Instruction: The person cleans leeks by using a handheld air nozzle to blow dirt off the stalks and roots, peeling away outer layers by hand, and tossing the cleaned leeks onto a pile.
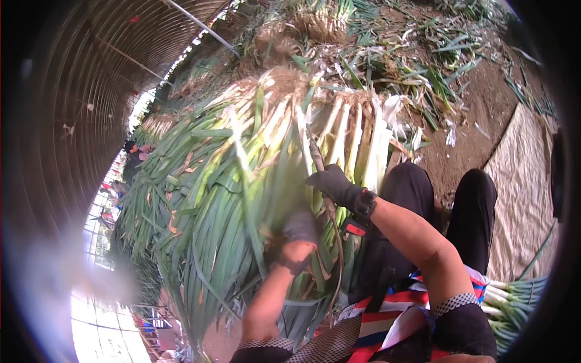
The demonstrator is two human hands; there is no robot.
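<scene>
My right hand (339, 185), in a dark glove with a watch at the wrist, is closed around a long green onion (316, 154) with a brownish, withered stalk. Limp brown leaf hangs down below the fist. Lower and to the left is my left hand (299, 227), also gloved and smeared by motion, over the green leaves; its fingers cannot be made out. Around both hands lies a big heap of long green onions (206, 181), white stems and roots toward the far side, leaves toward me. Several thick white stems (357, 136) lie just beyond my right hand.
Loose trimmed leaves (423, 72) litter the soil at the back right. A bundle with roots (324, 21) stands at the far side. A beige cloth (517, 187) covers ground on the right, with more green onions (517, 299) at lower right. A ribbed tunnel wall (78, 103) curves along the left.
</scene>
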